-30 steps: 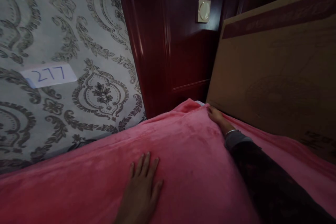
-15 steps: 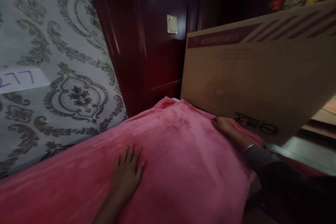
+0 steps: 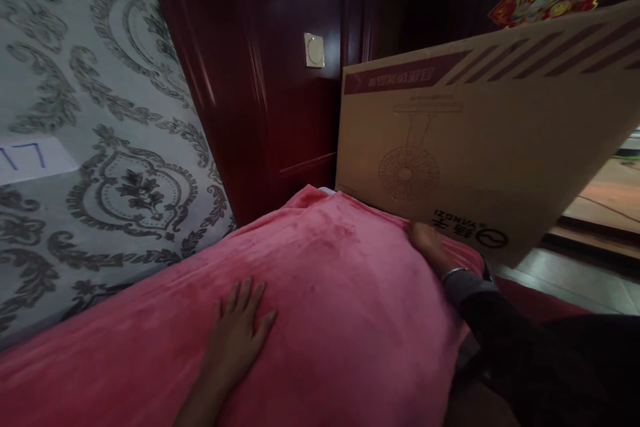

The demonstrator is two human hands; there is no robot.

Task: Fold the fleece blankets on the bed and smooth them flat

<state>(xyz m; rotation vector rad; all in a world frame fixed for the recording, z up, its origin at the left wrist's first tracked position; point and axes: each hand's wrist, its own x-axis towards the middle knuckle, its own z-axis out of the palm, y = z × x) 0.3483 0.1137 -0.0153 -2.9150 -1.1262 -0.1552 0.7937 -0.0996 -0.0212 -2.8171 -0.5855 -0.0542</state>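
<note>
A pink plush blanket (image 3: pixel 320 307) is spread over a bed-like surface and fills the lower part of the head view. My left hand (image 3: pixel 236 327) lies flat on it, palm down with fingers apart. At the blanket's right edge, beside a large carton, my right hand (image 3: pixel 424 240) has its fingers curled round the fabric; the fingertips are partly hidden. A bracelet circles my right wrist, and the sleeve above it is dark. Past my hands the blanket narrows to a corner, where a bit of white material (image 3: pixel 327 191) peeks out.
The cardboard carton (image 3: pixel 490 153) with a printed fan leans close along the right edge. Behind the far corner stands a dark red door panel (image 3: pixel 305 113) with a switch plate (image 3: pixel 315 51). Patterned wallpaper (image 3: pixel 135 147) bearing a paper label (image 3: pixel 37 159) borders the left. Tiled floor (image 3: pixel 555 277) shows at right.
The view has turned slightly right, so the wall, door and carton sit further left. Both hands keep their places on the blanket.
</note>
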